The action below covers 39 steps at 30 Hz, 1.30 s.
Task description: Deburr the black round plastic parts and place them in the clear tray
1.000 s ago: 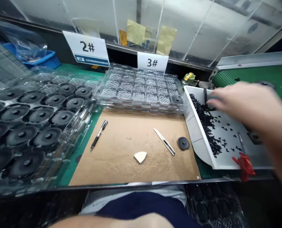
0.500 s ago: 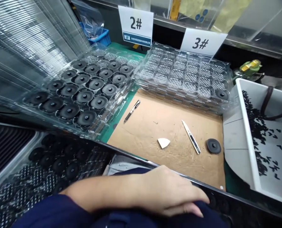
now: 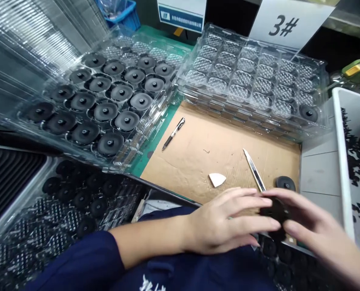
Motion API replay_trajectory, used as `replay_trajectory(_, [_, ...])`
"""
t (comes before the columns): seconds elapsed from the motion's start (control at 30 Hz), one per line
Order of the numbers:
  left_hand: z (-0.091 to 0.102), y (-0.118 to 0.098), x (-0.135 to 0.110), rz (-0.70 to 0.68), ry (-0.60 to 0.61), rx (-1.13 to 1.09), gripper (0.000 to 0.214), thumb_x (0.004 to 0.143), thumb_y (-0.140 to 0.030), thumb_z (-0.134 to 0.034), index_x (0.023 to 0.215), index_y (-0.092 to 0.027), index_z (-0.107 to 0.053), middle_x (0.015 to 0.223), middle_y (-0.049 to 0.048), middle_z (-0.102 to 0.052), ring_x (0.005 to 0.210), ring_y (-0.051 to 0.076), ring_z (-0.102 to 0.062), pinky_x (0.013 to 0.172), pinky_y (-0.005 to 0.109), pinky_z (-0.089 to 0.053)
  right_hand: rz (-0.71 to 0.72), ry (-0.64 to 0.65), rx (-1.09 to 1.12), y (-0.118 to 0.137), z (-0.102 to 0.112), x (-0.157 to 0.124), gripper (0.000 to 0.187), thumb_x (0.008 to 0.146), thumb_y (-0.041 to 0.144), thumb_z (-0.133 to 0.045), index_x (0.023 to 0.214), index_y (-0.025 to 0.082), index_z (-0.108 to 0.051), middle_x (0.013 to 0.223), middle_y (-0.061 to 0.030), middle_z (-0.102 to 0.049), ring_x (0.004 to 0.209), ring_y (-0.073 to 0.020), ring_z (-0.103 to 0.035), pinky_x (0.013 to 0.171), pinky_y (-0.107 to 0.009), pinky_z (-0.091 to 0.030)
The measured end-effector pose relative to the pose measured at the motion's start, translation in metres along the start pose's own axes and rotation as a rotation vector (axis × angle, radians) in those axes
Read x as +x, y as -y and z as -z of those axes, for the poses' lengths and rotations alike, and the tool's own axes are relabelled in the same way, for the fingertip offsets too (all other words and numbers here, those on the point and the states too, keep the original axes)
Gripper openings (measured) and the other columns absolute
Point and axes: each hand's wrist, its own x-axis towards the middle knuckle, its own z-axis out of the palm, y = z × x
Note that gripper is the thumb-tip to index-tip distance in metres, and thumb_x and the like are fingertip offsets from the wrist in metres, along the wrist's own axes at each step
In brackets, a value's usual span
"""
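Observation:
Between my two hands is a dark round disc (image 3: 275, 218), held above the front edge of the bench. My right hand (image 3: 310, 222) grips its right side between thumb and fingers. The fingers of my left hand (image 3: 228, 220) lie against its left side. Just behind the hands, a utility knife (image 3: 254, 169) lies on the cardboard mat (image 3: 192, 161), its lower end close to my fingers. A second black disc with a small central stud (image 3: 285, 183) rests at the mat's right. A white wedge-shaped piece (image 3: 217, 179) lies left of the knife.
On the left stands a clear tray (image 3: 143, 139) holding many black discs. Stacked clear trays (image 3: 228, 103) stand at the back, one disc in a corner pocket. A pen (image 3: 174, 133) lies on the mat. At right, a white bin (image 3: 344, 169) contains black scraps.
My right hand has come into view from the right with a dark disc. My left hand has risen from my lap and met it. The camera view has shifted.

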Motion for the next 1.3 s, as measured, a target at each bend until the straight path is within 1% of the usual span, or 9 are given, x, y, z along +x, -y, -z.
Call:
replay_trajectory(0.1, [0.004,0.004,0.007,0.015,0.219,0.009,0.031,0.092,-0.019,-0.042,0.119,-0.014,-0.057,0.132,0.0106,-0.051,0.133,0.019,-0.032,0.112,0.034,-0.026,-0.166,0.201,0.240,-0.033,-0.037,0.008,0.050,0.069,0.061,-0.064,0.108,0.029,-0.066,0.112,-0.0104,-0.065,0.107,-0.0297,-0.059,0.090,-0.043,-0.049])
replay_trajectory(0.23, [0.014,0.006,0.004,0.064,0.464,-0.048,0.037,0.091,-0.017,-0.045,0.127,-0.011,-0.051,0.139,0.0112,-0.044,0.133,0.016,-0.033,0.111,0.024,-0.026,-0.286,0.171,0.503,-0.065,-0.070,-0.009,0.049,0.074,0.066,-0.052,0.104,0.029,-0.067,0.113,-0.0109,-0.064,0.111,-0.0296,-0.057,0.094,-0.045,-0.047])
replay_trajectory(0.43, [0.017,0.013,0.004,0.024,0.475,0.065,0.038,0.092,-0.013,-0.038,0.130,-0.011,-0.048,0.145,0.0099,-0.037,0.133,0.023,-0.032,0.112,0.035,-0.027,-0.314,0.122,0.481,-0.068,-0.078,-0.010,0.058,0.077,0.069,-0.045,0.113,0.027,-0.062,0.109,-0.0133,-0.065,0.107,-0.0295,-0.059,0.087,-0.045,-0.051])
replay_trajectory(0.6, [0.023,0.023,-0.001,0.123,0.289,-0.214,0.047,0.087,-0.022,-0.054,0.132,-0.013,-0.042,0.144,0.0143,-0.038,0.134,0.022,-0.033,0.111,0.035,-0.029,-0.060,0.057,-0.012,-0.046,-0.074,0.021,0.052,0.086,0.062,-0.036,0.103,0.023,-0.067,0.095,-0.0107,-0.065,0.094,-0.0251,-0.061,0.085,-0.039,-0.050])
replay_trajectory(0.7, [0.027,0.027,-0.019,0.474,-0.092,-0.557,0.066,0.071,-0.029,-0.073,0.130,-0.023,-0.044,0.142,0.0122,-0.041,0.128,0.026,-0.042,0.107,0.037,-0.035,0.119,-0.122,-0.417,-0.041,-0.081,0.047,0.042,0.087,0.053,-0.043,0.107,0.023,-0.064,0.096,-0.0089,-0.057,0.075,-0.0196,-0.058,0.078,-0.038,-0.050])
replay_trajectory(0.77, [0.029,0.031,-0.033,0.724,-0.418,-0.795,0.060,0.073,-0.038,-0.071,0.126,-0.024,-0.046,0.139,0.0119,-0.044,0.122,0.028,-0.048,0.104,0.039,-0.039,0.176,-0.216,-0.601,-0.045,-0.092,0.061,0.037,0.084,0.048,-0.052,0.110,0.023,-0.062,0.106,-0.0104,-0.051,0.070,-0.0168,-0.056,0.076,-0.038,-0.049])
replay_trajectory(0.93, [0.035,0.041,-0.052,0.970,-0.932,-1.167,0.048,0.085,-0.041,-0.054,0.129,-0.025,-0.040,0.135,0.0126,-0.048,0.116,0.028,-0.054,0.100,0.040,-0.042,0.373,-0.056,-0.601,-0.063,-0.127,0.071,0.025,0.089,0.032,-0.050,0.108,0.020,-0.060,0.106,-0.0114,-0.054,0.087,-0.0204,-0.055,0.078,-0.035,-0.045])
replay_trajectory(1.07, [0.037,0.048,-0.044,0.965,-1.016,-1.263,0.049,0.086,-0.037,-0.055,0.130,-0.024,-0.038,0.132,0.0132,-0.051,0.115,0.027,-0.055,0.097,0.035,-0.045,0.387,0.051,-0.584,-0.061,-0.133,0.069,0.020,0.090,0.024,-0.048,0.106,0.023,-0.060,0.087,-0.0049,-0.062,0.083,-0.0204,-0.055,0.074,-0.035,-0.039])
replay_trajectory(1.3, [0.022,0.065,-0.029,0.868,-0.960,-1.304,0.052,0.080,-0.024,-0.066,0.126,-0.025,-0.042,0.138,0.0112,-0.045,0.121,0.026,-0.050,0.104,0.038,-0.038,0.229,0.071,-0.314,-0.035,-0.100,0.087,0.018,0.090,0.028,-0.050,0.103,0.024,-0.060,0.098,-0.0017,-0.065,0.083,-0.0153,-0.059,0.071,-0.026,-0.043])
